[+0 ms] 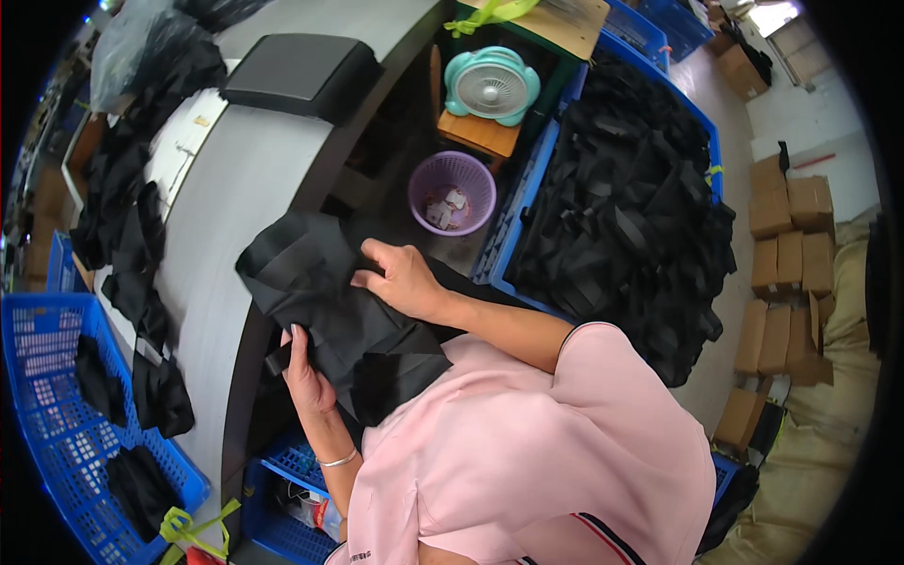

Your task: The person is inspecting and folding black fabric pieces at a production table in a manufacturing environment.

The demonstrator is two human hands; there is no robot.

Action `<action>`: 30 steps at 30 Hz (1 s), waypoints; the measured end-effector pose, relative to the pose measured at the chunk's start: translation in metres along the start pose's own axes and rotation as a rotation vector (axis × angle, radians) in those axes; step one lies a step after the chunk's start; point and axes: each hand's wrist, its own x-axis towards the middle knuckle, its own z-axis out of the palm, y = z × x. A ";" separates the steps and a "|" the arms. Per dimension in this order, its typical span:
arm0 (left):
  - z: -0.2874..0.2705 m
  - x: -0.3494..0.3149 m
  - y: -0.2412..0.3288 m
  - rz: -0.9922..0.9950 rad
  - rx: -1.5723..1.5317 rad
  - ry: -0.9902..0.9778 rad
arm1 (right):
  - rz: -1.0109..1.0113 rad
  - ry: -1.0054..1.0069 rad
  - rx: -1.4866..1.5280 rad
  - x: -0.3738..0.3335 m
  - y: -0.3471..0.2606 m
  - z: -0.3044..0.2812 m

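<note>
A piece of folded black fabric hangs over my lap, reaching toward the edge of the grey table. My left hand grips its lower left side, thumb on top and the other fingers mostly hidden beneath. A short black strip sticks out beside that thumb. Over the upper right part of the fabric is my right hand. Its thumb and forefinger are bent and apart, with a gap between their tips; the remaining fingers are hardly visible.
A grey table with a black box-shaped object runs along my left. To the right, a blue crate overflows with black fabric pieces. Ahead are a purple basket and a turquoise fan. Another blue crate stands lower left.
</note>
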 end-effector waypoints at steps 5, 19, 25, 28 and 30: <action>0.026 0.006 -0.019 0.030 0.408 -0.058 | -0.022 0.384 -0.139 -0.010 0.024 -0.079; -0.052 -0.019 -0.036 0.001 0.331 0.101 | 0.690 0.915 -0.908 -0.285 0.184 -0.476; -0.067 -0.006 -0.033 0.215 0.387 0.204 | 1.317 1.360 -1.198 -0.278 0.253 -0.483; -0.093 -0.020 0.016 0.571 0.552 0.575 | 0.734 1.378 -1.530 -0.194 0.210 -0.437; -0.119 -0.022 0.054 0.783 0.876 0.934 | 0.417 1.223 -1.487 -0.152 0.176 -0.433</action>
